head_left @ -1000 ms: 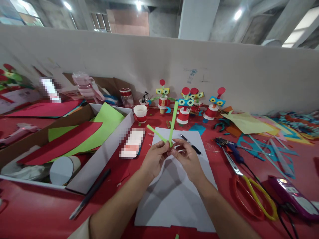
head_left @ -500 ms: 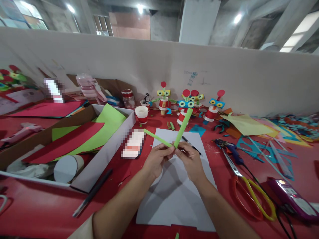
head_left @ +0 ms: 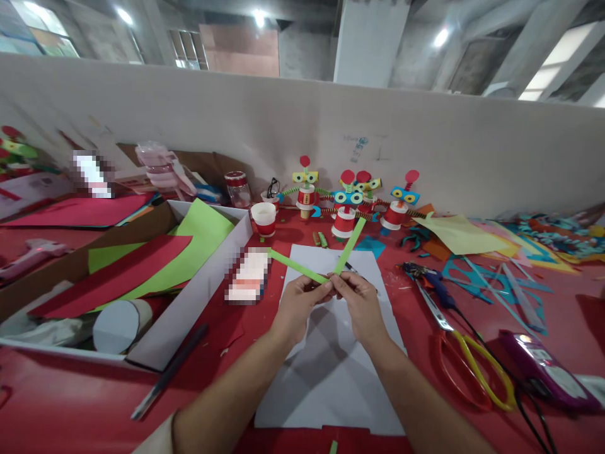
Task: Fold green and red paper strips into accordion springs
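Two narrow arms of light green paper strip (head_left: 350, 244) spread in a V, one slanting up to the right and the other out to the left. They meet at the fingertips, where the join is hidden. My left hand (head_left: 302, 306) pinches the strip there between thumb and fingers. Close against it, my right hand (head_left: 360, 304) grips the same spot with its fingertips. Both are held above a white board (head_left: 326, 378) on the red table. A pen (head_left: 348, 265) lies on the board, partly behind my right hand.
At left stands a cardboard box (head_left: 203, 290) holding green and red paper. Scissors (head_left: 466, 359), a glue gun (head_left: 432, 284) and a purple device (head_left: 543, 366) lie at right. Paper-cup robots (head_left: 347, 221) and a paper cup (head_left: 263, 219) stand at the back. A phone (head_left: 248, 274) lies left of the board.
The right arm of the green strip has tipped slightly down and rightward, and the left arm shows broader. Both hands keep their pinch at the join. The whole view has shifted a little.
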The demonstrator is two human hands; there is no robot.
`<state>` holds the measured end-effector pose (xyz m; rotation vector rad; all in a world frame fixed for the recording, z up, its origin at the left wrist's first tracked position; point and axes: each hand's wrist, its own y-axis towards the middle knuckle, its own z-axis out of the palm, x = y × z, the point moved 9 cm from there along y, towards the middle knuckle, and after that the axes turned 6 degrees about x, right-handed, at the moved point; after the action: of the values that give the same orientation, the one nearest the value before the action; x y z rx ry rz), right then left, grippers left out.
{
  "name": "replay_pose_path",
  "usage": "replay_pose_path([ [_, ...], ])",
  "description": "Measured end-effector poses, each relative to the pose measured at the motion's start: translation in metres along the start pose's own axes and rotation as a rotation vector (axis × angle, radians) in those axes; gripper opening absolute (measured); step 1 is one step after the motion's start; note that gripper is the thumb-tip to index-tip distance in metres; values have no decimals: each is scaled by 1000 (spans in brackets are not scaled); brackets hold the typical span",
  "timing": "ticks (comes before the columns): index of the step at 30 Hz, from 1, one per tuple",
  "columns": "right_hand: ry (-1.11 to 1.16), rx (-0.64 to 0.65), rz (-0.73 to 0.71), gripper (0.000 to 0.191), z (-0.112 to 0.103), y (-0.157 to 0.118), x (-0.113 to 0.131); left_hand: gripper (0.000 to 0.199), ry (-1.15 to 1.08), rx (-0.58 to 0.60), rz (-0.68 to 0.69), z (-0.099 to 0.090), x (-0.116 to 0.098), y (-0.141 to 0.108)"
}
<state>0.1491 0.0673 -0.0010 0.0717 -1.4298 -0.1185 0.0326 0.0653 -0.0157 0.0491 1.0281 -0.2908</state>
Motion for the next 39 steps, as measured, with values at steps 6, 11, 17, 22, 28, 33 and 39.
replay_pose_path([
  [6, 50, 24, 16, 22, 1, 0, -3, 19, -93, 28, -116, 0, 6, 1],
  [11, 79, 94, -73, 19, 7, -4, 8, 18, -182, -5, -182, -3, 8, 2],
  [17, -165, 88, -228, 21, 13, -12, 26, 18, -255, -83, -125, -11, 4, 3],
  [22, -245, 37, -362, 13, 11, -16, 38, 19, -295, -70, -142, -7, 4, 2],
  [28, -264, 41, -424, 15, 12, -19, 43, 18, -310, -75, -192, -5, 8, -1],
  [33, -332, 18, -456, 11, 11, -21, 49, 17, -323, -60, -219, -5, 12, -1],
  [39, -391, -21, -519, 13, 9, -25, 51, 22, -380, 19, -234, 3, 15, -1],
])
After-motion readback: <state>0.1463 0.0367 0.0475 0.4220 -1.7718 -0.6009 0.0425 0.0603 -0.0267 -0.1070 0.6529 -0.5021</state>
